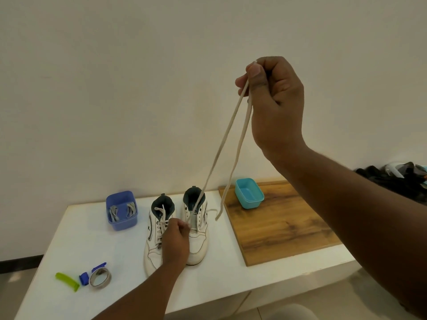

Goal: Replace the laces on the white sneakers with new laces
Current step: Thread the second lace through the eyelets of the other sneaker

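Two white sneakers stand side by side on the white table [92, 239], toes toward me. The left sneaker [155, 241] is still laced. My left hand [175, 241] rests over the right sneaker [198, 239], fingers curled at its eyelet edge. My right hand [275, 100] is raised high and pinches a cream lace [227, 132] between thumb and fingers. One strand runs down into the right sneaker's opening; the other hangs free, ending beside the shoe. A blue tub [121, 211] at the back left holds bundled grey laces.
A wooden board [277, 227] lies on the table's right side with an empty turquoise tub [249, 192] at its back. A green clip [67, 281], a blue clip and a roll of tape [100, 277] lie front left. Dark clutter [397, 179] sits far right.
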`<state>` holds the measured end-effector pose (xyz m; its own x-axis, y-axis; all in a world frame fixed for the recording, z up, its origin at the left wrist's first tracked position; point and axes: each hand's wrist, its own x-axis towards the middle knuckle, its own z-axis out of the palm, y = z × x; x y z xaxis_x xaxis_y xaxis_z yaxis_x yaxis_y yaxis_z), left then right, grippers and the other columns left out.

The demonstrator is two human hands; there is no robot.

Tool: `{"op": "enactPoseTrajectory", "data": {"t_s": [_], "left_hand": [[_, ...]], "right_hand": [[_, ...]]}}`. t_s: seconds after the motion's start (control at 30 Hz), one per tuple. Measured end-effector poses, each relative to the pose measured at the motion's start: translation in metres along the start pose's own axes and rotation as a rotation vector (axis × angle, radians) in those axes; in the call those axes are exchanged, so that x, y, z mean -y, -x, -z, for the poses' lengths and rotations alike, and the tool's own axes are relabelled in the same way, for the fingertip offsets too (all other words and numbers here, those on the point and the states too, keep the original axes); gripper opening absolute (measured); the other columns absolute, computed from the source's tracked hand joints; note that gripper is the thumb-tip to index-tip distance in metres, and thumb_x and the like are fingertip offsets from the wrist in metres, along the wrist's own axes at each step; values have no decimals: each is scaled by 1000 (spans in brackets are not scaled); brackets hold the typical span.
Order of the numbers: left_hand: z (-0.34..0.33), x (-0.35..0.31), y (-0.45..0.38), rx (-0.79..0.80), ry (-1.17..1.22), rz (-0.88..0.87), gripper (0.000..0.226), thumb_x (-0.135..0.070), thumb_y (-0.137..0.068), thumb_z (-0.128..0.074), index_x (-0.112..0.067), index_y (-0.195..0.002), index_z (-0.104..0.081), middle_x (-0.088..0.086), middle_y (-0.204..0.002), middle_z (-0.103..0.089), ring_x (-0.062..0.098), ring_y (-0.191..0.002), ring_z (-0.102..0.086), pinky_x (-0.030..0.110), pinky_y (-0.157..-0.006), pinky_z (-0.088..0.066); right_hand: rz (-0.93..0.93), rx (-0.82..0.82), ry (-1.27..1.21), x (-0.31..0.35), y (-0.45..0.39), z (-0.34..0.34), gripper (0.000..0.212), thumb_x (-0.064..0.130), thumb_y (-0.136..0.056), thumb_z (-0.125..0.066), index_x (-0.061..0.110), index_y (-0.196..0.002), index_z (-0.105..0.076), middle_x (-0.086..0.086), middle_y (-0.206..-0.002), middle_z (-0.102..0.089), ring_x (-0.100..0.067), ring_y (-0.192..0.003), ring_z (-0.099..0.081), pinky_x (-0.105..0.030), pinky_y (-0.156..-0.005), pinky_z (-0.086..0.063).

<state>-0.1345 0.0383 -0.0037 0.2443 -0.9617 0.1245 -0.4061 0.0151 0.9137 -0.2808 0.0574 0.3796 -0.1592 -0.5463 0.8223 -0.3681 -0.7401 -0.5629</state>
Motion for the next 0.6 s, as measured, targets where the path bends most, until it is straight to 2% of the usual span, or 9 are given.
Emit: {"op": "enactPoseTrajectory", "data": {"t_s": [0.1,0.2,0.27,0.4,0.53,0.6], "left_hand": [[-2,4,-4,66,-79,-18,9,-10,-93,-65,-19,-90,-64,-8,-82,-63,3,-78,-57,14,-64,-38],[-2,4,-10,34,-51,48,11,-8,-96,-60,-15,-89,-62,-6,-80,-64,13,-79,-62,16,-62,-38],[-1,2,-11,-27,0,96,8,-11,-100,-53,-14,-94,-57,-4,-81,-64,17,-79,-65,21,-61,-42],[0,8,-8,-83,123,89,9,-15,-102,-49,-21,-97,-50,-6,-87,-65,13,-82,-68,32,-70,-56],[-4,9,-6,51,-9,-29,6,-14,-97,-60,-19,-97,-64,-10,-85,-67,4,-82,-63,19,-71,-46],[-5,8,-8,62,-51,-21,12,-11,-96,-60,-17,-88,-67,-8,-79,-65,6,-78,-61,18,-66,-42]], "right_hand": [[-17,-7,-25,3,-7,-4,16,11,-105,-50,2,-99,-62,-14,-85,-71,-24,-85,-70,-37,-81,-58],[-29,-1,-63,5,-11,-7,16,11,-105,-50,1,-100,-62,-15,-85,-71,-23,-85,-71,-33,-81,-57],[-32,-1,-78,5,-14,-8,18,11,-105,-50,-2,-101,-62,-16,-86,-71,-21,-85,-71,-30,-80,-56],[-19,-19,-91,5,-17,-6,19,11,-105,-50,-5,-103,-61,-21,-87,-71,-21,-83,-70,-31,-79,-56],[37,-68,-115,9,-19,-6,16,10,-105,-49,-2,-102,-59,-15,-84,-68,-28,-81,-68,-43,-78,-58],[67,-94,-120,12,-23,-5,15,9,-105,-48,-1,-101,-58,-11,-82,-68,-28,-81,-67,-44,-78,-58]]}}
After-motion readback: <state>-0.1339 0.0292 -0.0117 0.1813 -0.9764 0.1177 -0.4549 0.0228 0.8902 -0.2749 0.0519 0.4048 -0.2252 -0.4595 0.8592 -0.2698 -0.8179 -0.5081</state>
